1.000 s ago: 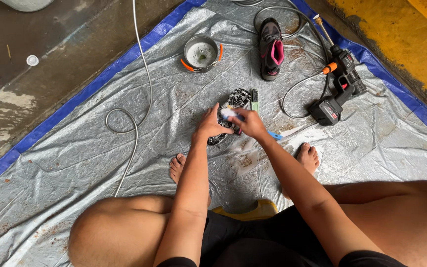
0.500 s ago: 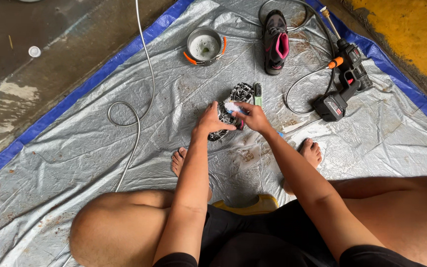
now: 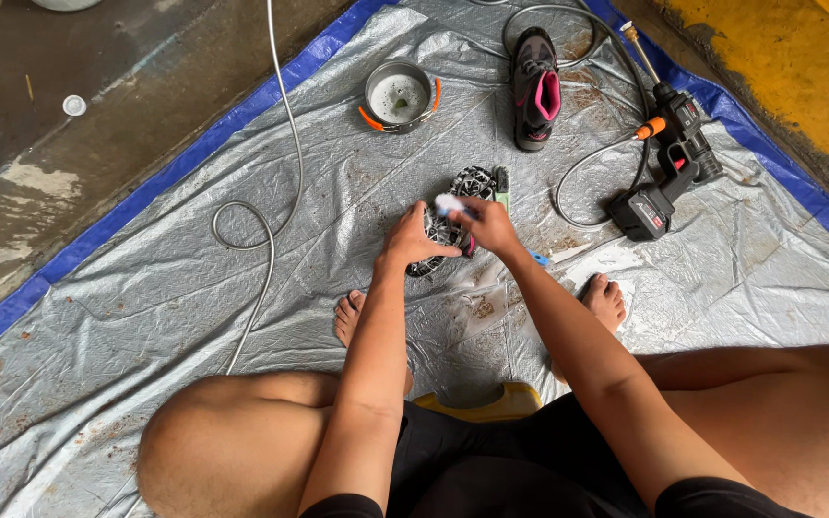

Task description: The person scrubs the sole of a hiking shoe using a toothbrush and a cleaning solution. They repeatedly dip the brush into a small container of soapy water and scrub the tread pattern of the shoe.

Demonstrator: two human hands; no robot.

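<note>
Person seated low on a yellow stool [image 3: 491, 403], knees spread, bare feet on a silver tarp [image 3: 146, 317] with a blue border. The tarp lies on wet concrete floor [image 3: 69, 192].

Left hand [image 3: 410, 242]: clenched around the near end of a shoe [image 3: 453, 216] turned sole-up, black tread with a pale pattern. The shoe sits near the middle of the tarp, just ahead of the person's toes, its far end resting on the tarp.

Right hand [image 3: 486, 225]: closed on a small brush [image 3: 451, 203] with a pale, blurred head, pressed onto the sole. The handle is hidden in the fist. A green-edged object beside the shoe's far end is too small to identify.

Second shoe [image 3: 534, 86]: black upper, pink lining, upright, toward the far edge of the tarp, well apart from the first.

Small metal pot [image 3: 398, 96] with orange handles: left of the second shoe, near the far edge, pale liquid inside.

Cordless spray gun [image 3: 674, 158], black with orange collar and brass nozzle: toward the right edge of the tarp, battery end nearest the person. A grey hose [image 3: 582, 163] loops from it across the tarp behind the second shoe.

Another hose [image 3: 275, 182] runs down the left part of the tarp, one loop near the blue border.

A small blue item [image 3: 539, 257] lies just right of the right wrist.
</note>
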